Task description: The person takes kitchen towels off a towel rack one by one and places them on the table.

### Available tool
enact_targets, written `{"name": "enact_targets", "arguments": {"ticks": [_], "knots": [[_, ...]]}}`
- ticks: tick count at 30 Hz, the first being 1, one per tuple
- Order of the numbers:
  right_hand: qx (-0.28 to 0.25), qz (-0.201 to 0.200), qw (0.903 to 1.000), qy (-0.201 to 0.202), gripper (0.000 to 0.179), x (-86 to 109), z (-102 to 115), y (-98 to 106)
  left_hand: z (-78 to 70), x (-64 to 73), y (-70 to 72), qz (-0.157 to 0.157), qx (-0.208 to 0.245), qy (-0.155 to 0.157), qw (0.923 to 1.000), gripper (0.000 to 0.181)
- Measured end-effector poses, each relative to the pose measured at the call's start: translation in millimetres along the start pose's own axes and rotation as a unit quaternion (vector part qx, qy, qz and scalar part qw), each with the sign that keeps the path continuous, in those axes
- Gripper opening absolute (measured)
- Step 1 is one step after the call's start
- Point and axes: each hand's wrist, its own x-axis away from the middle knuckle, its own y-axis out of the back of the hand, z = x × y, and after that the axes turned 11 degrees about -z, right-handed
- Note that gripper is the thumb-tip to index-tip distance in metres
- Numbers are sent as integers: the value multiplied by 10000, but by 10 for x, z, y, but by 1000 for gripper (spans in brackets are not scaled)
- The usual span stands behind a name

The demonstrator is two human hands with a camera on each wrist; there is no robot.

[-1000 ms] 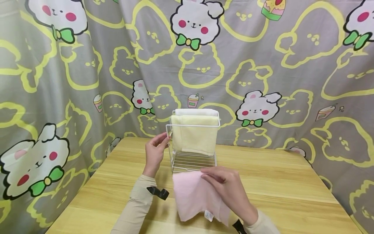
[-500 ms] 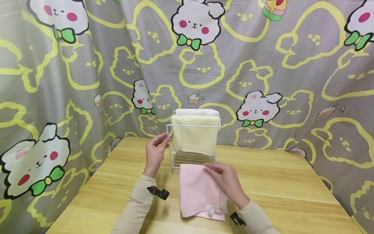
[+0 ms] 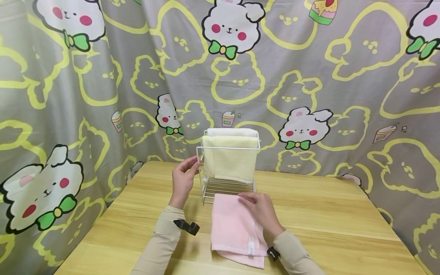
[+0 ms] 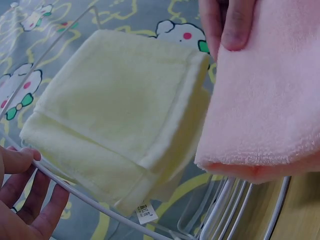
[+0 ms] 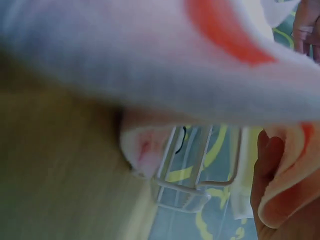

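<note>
My left hand pinches the left upright of a white wire rack; in the left wrist view its thumb and fingers curl round the thin wire. A folded pink towel hangs from my right hand, pinched at its top edge, just in front of the rack. Its lower end, with a white label, falls near the tabletop; whether it touches cannot be told. Over the rack's bars hang a folded yellow towel and, behind it, a white towel. Blurred pink cloth fills much of the right wrist view.
The rack stands on a wooden table, its wire base shelf showing below the yellow towel. A grey patterned curtain hangs behind the table and along its left side. Black camera straps circle both wrists.
The right hand has lifted slightly and shifted a little left. The pink towel has swung from a spread, slanted drape to hanging straighter. The left hand keeps its hold on the rack.
</note>
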Motion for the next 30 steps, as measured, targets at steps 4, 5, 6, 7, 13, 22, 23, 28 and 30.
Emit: {"name": "enact_targets", "arguments": {"ticks": [4, 5, 6, 7, 13, 22, 23, 28, 30], "knots": [[121, 11, 9999, -39, 16, -19, -50, -37, -9, 6, 0, 11, -12, -6, 10000, 23], [157, 19, 9999, -36, 16, -24, -59, -46, -8, 7, 1, 12, -10, -1, 10000, 23], [172, 26, 9998, -34, 15, -28, -69, -53, -9, 8, 1, 9, -19, 0, 10000, 24], [177, 47, 9998, -55, 15, -34, -76, -59, -9, 9, 2, 8, -26, 7, 10000, 24], [278, 85, 9995, 157, 14, -47, -109, -71, -6, 11, -2, -19, -20, 50, 10000, 22], [767, 487, 9950, 418, 15, -48, -81, -27, -16, 3, -7, -51, -52, 71, 9999, 24], [838, 588, 9935, 497, 16, -45, -76, -23, -17, 3, -7, -45, -44, 76, 10000, 24], [1207, 890, 9838, 978, 17, -19, -40, 1, -17, 7, -4, -42, -16, 128, 9999, 23], [1319, 929, 9817, 1009, 17, -10, -25, 13, -16, 8, -3, -45, -25, 129, 9999, 23]]}}
